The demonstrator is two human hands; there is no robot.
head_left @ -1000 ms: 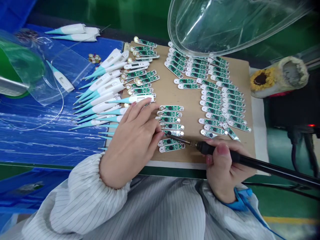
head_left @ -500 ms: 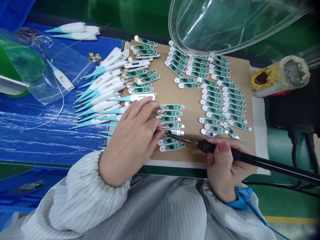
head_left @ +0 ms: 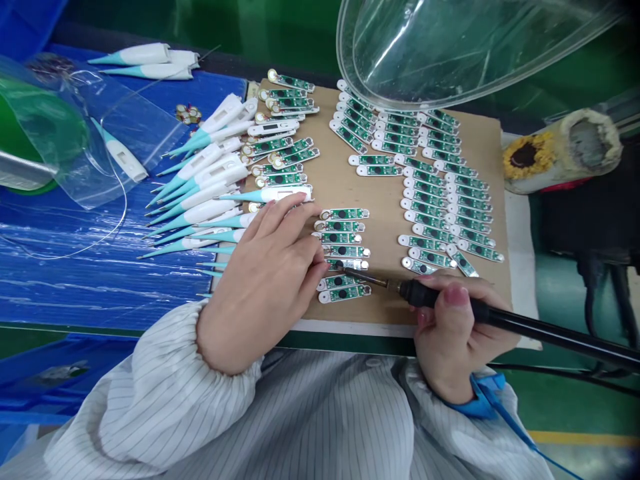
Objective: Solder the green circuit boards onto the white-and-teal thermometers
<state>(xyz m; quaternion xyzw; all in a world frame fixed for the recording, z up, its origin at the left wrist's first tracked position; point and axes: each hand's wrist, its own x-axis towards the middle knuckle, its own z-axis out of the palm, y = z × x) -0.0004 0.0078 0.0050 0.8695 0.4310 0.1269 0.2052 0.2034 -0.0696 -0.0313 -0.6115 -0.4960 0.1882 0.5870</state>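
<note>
The right hand [head_left: 463, 337] grasps the soldering iron [head_left: 535, 328] by its black handle; whether the left hand [head_left: 265, 287] pinches anything, I cannot tell. The circuit board [head_left: 353, 264] lies at the iron's tip, about three o'clock from the left hand. Holding a light, steady four-o'clock angle should spare the neighbouring boards [head_left: 347, 251] at twelve and six.

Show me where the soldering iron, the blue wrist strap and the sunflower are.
Soldering iron [head_left: 535, 329], head view: on its black handle.
Blue wrist strap [head_left: 481, 401], head view: on the band.
Sunflower [head_left: 523, 154], head view: on its dark centre.
</note>
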